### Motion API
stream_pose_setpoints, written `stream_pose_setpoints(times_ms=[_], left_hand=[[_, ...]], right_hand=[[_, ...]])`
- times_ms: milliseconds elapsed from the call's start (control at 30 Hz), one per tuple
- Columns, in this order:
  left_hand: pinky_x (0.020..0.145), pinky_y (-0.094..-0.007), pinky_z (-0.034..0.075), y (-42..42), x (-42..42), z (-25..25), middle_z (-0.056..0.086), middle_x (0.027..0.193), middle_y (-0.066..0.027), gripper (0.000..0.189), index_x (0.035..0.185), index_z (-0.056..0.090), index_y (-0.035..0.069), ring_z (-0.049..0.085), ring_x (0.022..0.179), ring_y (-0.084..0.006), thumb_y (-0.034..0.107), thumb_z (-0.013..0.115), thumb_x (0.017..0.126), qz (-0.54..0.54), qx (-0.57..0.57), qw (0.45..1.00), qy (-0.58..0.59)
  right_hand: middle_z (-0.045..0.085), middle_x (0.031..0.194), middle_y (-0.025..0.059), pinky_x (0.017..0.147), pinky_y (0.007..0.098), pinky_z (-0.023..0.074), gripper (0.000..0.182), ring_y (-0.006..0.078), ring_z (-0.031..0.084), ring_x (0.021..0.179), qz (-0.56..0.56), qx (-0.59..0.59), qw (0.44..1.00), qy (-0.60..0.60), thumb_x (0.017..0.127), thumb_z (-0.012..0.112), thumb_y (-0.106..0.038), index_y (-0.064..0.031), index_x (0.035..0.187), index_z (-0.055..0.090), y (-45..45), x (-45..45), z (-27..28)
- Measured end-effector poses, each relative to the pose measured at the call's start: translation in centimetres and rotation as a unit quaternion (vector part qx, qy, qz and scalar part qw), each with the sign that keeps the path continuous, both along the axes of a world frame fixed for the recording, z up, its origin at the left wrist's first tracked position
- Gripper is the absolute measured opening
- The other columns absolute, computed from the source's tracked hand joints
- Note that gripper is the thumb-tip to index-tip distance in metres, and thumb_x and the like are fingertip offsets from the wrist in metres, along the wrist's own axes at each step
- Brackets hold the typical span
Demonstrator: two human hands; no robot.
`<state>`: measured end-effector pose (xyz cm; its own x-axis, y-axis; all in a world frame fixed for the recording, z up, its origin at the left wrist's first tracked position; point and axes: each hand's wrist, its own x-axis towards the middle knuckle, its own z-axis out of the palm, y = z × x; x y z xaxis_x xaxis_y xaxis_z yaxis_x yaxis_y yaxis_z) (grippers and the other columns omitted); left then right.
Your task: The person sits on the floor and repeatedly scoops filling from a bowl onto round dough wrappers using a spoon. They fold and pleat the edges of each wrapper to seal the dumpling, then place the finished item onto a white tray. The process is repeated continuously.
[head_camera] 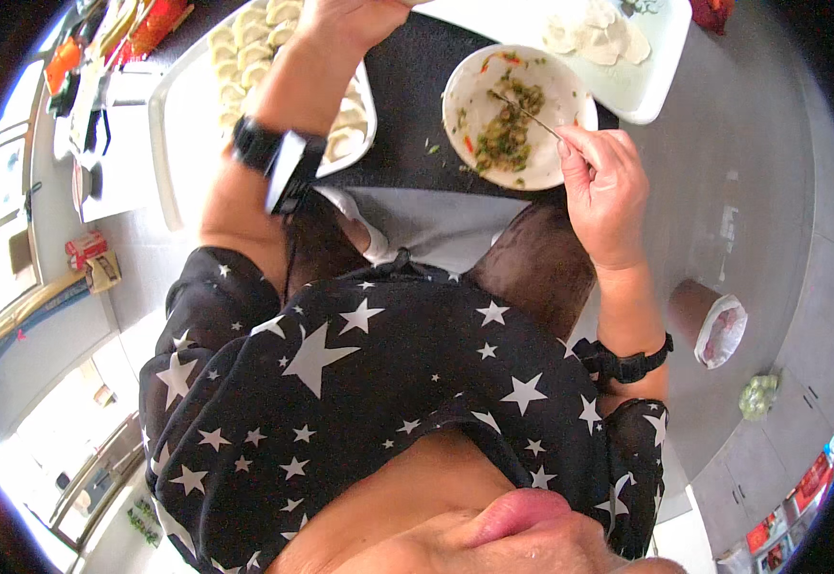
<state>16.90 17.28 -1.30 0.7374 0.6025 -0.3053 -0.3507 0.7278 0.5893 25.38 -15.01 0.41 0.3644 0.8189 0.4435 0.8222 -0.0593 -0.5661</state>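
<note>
My right hand (607, 194) grips the handle of a thin metal utensil (531, 116), its far end in chopped green filling (510, 136) inside a white bowl (456, 118). At the top edge, my left hand (370, 21) is partly cut off by the frame; a bit of something pale shows at its fingers, too little to name. Left of the bowl, rows of folded dumplings (234, 68) lie on a white tray (165, 136), partly hidden behind my left forearm. Round dough wrappers (600, 36) are piled on another white tray (664, 79) at the upper right.
The bowl stands on a black tabletop (409, 93) with a few green scraps on it. A lined waste bin (722, 333) and a pale green bag (759, 397) are on the floor at the right. Small boxes (86, 249) lie at the far left.
</note>
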Motion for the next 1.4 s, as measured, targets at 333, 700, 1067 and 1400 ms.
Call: stream_pose_setpoints(times_ms=[333,700,1067,1400], left_hand=[[0.093,-0.0419,0.052,-14.2,-15.5,-2.5,0.067,0.113,-0.0128,0.028,0.118,0.057,-0.001,0.066,0.104,-0.0248,0.017,0.055,0.096,-0.164,-0.120,0.979,-0.006],[0.101,-0.0469,0.045,-20.5,-10.1,-3.6,0.061,0.122,-0.0197,0.038,0.125,0.049,-0.007,0.060,0.114,-0.0319,0.018,0.038,0.099,-0.091,-0.133,0.981,0.109],[0.102,-0.0458,0.046,-21.1,-8.5,-1.6,0.060,0.122,-0.0198,0.036,0.124,0.049,-0.008,0.060,0.113,-0.0317,0.015,0.036,0.100,0.004,-0.136,0.977,0.165],[0.102,-0.0477,0.045,-20.8,-8.4,-0.3,0.056,0.126,-0.0229,0.038,0.125,0.046,-0.010,0.057,0.117,-0.0344,0.016,0.032,0.100,-0.022,-0.107,0.984,0.141]], right_hand=[[0.065,0.078,0.0103,0.065,0.0386,0.0488,0.006,0.0280,0.061,0.069,-0.084,-0.048,0.995,-0.024,0.084,0.063,-0.005,-0.0019,0.089,0.064,-3.2,-2.9,3.0],[0.069,0.074,0.0089,0.066,0.0264,0.0512,0.017,0.0130,0.067,0.071,-0.125,0.011,0.981,0.149,0.094,0.062,-0.016,-0.0005,0.099,0.066,-3.8,-2.3,-1.0],[0.067,0.077,0.0044,0.070,0.0245,0.0497,0.016,0.0100,0.062,0.074,-0.072,0.013,0.965,0.250,0.096,0.060,-0.015,0.0001,0.099,0.066,-4.8,-1.9,-2.5],[0.067,0.079,0.0086,0.066,0.0275,0.0502,0.012,0.0157,0.064,0.070,-0.070,0.042,0.978,0.189,0.094,0.060,-0.012,-0.0026,0.098,0.065,-5.4,-5.2,-1.8]])
